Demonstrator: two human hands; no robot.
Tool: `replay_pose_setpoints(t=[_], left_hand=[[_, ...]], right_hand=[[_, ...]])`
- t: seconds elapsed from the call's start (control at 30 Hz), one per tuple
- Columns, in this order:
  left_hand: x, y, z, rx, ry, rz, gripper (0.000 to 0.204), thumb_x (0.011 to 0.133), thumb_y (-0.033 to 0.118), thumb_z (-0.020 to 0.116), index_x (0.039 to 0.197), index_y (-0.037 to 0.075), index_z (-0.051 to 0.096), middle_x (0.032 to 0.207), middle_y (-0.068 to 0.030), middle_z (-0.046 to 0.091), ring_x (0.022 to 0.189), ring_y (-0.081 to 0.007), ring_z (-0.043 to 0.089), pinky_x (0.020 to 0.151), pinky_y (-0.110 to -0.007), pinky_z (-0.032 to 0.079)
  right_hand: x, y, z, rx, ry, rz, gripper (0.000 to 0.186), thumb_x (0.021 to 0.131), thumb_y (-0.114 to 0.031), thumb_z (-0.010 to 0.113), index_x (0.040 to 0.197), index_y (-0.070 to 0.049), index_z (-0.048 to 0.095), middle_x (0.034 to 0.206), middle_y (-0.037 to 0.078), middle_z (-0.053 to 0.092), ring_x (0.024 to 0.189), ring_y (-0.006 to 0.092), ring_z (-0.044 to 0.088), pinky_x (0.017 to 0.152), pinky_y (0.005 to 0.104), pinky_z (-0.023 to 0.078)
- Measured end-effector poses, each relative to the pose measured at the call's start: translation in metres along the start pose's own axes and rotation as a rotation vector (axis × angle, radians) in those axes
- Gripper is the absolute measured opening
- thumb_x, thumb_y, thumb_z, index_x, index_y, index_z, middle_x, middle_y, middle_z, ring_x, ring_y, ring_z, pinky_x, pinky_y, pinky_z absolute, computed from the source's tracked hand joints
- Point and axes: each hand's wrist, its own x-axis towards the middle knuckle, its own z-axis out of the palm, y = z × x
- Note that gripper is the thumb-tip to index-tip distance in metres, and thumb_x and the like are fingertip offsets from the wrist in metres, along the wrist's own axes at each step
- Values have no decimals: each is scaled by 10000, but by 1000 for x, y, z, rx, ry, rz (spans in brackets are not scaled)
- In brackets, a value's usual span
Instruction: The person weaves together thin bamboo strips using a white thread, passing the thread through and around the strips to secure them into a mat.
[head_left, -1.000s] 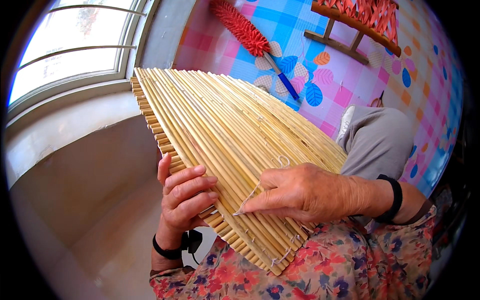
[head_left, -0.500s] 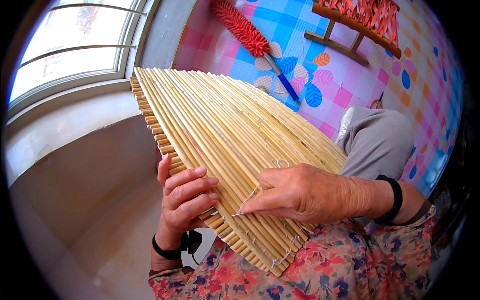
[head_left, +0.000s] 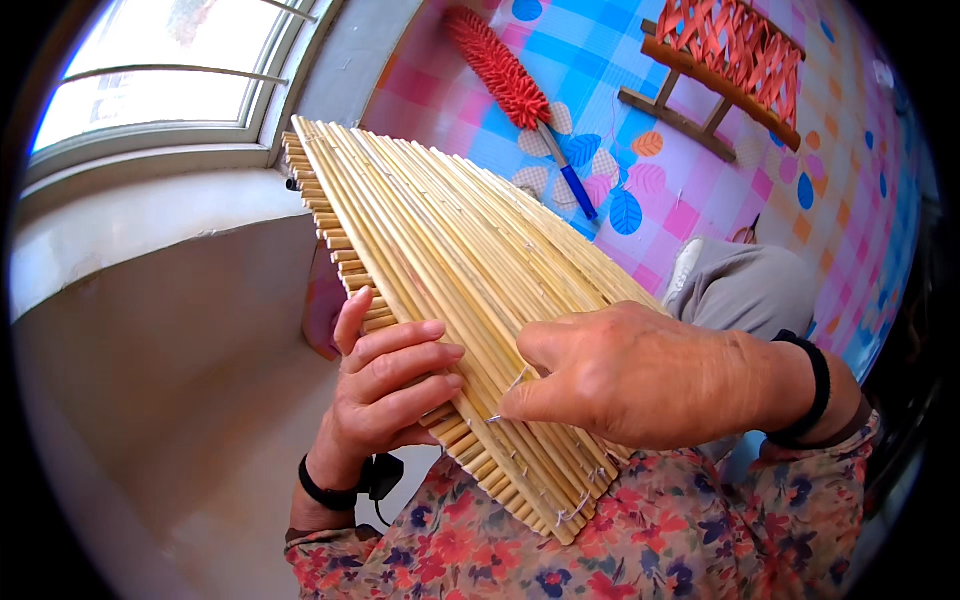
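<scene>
A layered mat of straw-coloured rods [head_left: 440, 220], with short crosswise rod ends along its left edge, lies slanted over my lap. My left hand [head_left: 390, 385] grips that left edge, fingers curled onto the top rods. Low on the mat, my right hand [head_left: 630, 375] has thumb and index finger pinched on a thin metal needle [head_left: 493, 419], its tip against the rods near my left fingertips. Pale thread [head_left: 518, 378] runs by the thumb, partly hidden by the hand. Small stitches and knots show along the mat's lower end.
A barred window [head_left: 165, 105] and sill [head_left: 120, 240] are at the left. On the checked floor covering [head_left: 680, 190] lie a red duster with blue handle [head_left: 500, 75] and scissors [head_left: 750, 229]. A wooden frame woven with red strips [head_left: 730, 50] stands upper right. My grey-trousered leg [head_left: 750, 285] is bent at right.
The mat and both hands sit slightly higher and further right in the view, and the background has shifted a little. The thread loop is now mostly hidden behind my right hand.
</scene>
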Motion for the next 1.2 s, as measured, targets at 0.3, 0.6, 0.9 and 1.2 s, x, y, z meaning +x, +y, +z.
replay_pose_setpoints(t=[0.3, 0.6, 0.9, 1.2], left_hand=[[27, -14, 7, -104, 58, 124, 323, 801, 421, 689, 931, 126, 668, 998, -50, 664, 1080, -234, 607, 1117, -524, 203], [68, -29, 24, -314, 97, 369, 218, 797, 265, 696, 911, 95, 619, 934, -38, 580, 1049, -232, 550, 1044, -554, 237], [88, -31, 42, -329, 284, 478, 251, 801, 355, 681, 741, 112, 660, 762, -13, 599, 903, -202, 563, 985, -471, 268], [82, -32, 49, -355, 374, 494, 232, 790, 358, 687, 750, 130, 671, 755, -6, 598, 884, -194, 556, 978, -460, 265]], right_hand=[[6, -29, -29, -332, -124, 108, 237, 788, -60, 555, 1002, -102, 648, 791, 115, 533, 749, 317, 597, 637, 391, 489], [1, -41, -62, -586, -195, 218, 235, 804, -59, 654, 1007, -169, 697, 707, 73, 452, 622, 239, 524, 543, 351, 429], [-7, -37, -67, -407, -154, 366, 230, 798, 13, 672, 995, -102, 697, 701, 45, 425, 630, 189, 463, 557, 317, 389], [-6, -28, -63, -288, -140, 365, 179, 802, 2, 684, 964, -74, 690, 698, 38, 436, 637, 184, 458, 559, 314, 371]])
